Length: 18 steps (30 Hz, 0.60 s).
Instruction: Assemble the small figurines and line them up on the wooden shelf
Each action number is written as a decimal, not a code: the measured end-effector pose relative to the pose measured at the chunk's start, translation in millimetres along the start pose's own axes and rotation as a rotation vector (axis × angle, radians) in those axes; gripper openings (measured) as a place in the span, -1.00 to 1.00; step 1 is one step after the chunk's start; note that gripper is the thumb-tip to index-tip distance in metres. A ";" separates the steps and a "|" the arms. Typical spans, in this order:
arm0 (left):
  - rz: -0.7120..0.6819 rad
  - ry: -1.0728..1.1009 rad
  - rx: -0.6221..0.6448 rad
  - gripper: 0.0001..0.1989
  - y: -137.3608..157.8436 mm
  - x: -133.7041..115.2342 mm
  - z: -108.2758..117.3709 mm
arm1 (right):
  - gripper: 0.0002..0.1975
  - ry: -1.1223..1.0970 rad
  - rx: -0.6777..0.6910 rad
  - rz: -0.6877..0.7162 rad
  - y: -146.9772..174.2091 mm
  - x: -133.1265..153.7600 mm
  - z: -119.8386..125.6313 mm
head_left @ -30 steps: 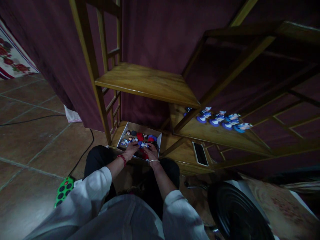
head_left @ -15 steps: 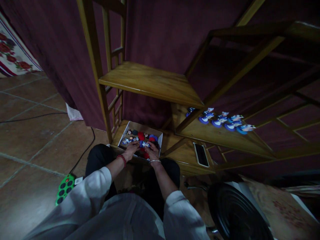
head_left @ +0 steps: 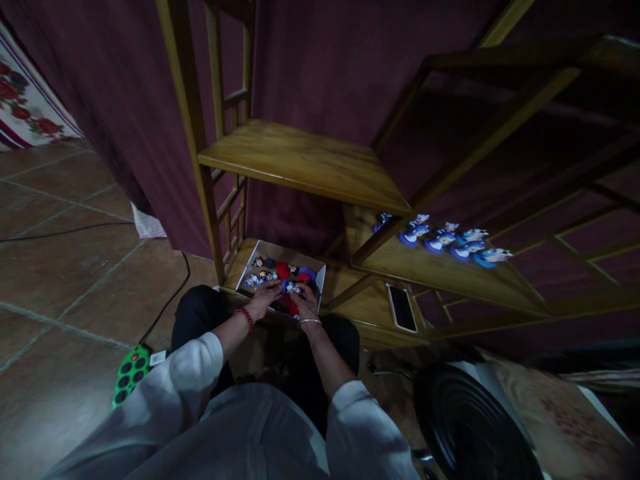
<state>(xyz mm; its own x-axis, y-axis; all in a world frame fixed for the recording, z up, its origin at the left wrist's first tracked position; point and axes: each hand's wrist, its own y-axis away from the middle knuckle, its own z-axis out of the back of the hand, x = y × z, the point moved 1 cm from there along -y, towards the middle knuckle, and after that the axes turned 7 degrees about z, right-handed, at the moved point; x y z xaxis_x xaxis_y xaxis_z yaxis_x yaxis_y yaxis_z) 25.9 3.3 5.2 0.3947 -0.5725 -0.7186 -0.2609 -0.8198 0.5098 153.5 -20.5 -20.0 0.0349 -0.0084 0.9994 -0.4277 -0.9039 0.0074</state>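
Both my hands are over a shallow white box (head_left: 324,279) on the low shelf. A small figurine (head_left: 292,287) with a blue base and a white-and-blue body is between them. My left hand (head_left: 265,299), with a red bead bracelet at its wrist, pinches the base side. Closed on the figurine's other end are the fingers of my right hand (head_left: 306,303), which has a silvery bracelet. More figurines (head_left: 260,277) lie in the box, some with red or dark bases. My hands hide part of the box's contents.
On the shelf to the right stand several figurines (head_left: 440,241) with blue bases. A phone (head_left: 402,309) lies on the low wooden shelf. An upper shelf board (head_left: 300,163) overhangs the box. A green power strip (head_left: 131,375) is on the floor at left, a black round stool (head_left: 470,420) at right.
My hands stay at the box with the figurine between them, their fingers shifting slightly around it. The camera view has moved a little.
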 end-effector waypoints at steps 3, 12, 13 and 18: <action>0.001 -0.024 0.002 -0.77 -2.2 1.9 0.8 | -0.62 0.008 -0.005 0.011 0.9 1.5 -0.2; 0.004 0.028 0.047 -0.77 0.4 1.3 -0.7 | -0.70 0.088 0.010 0.084 0.9 8.9 -0.7; 0.005 0.028 0.052 -0.77 1.2 0.7 -1.0 | -0.70 0.088 0.013 0.092 0.7 8.7 -0.9; 0.001 -0.024 0.023 -0.77 4.2 -1.2 -0.8 | -0.72 0.110 0.030 0.122 -0.7 5.1 -1.6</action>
<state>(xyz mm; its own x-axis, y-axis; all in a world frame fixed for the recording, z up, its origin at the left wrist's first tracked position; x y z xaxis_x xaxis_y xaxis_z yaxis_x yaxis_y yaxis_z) 25.1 0.5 8.6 0.3735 -0.5735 -0.7291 -0.2815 -0.8190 0.5000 152.6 -19.2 -14.8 -0.1148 -0.0733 0.9907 -0.3956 -0.9114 -0.1133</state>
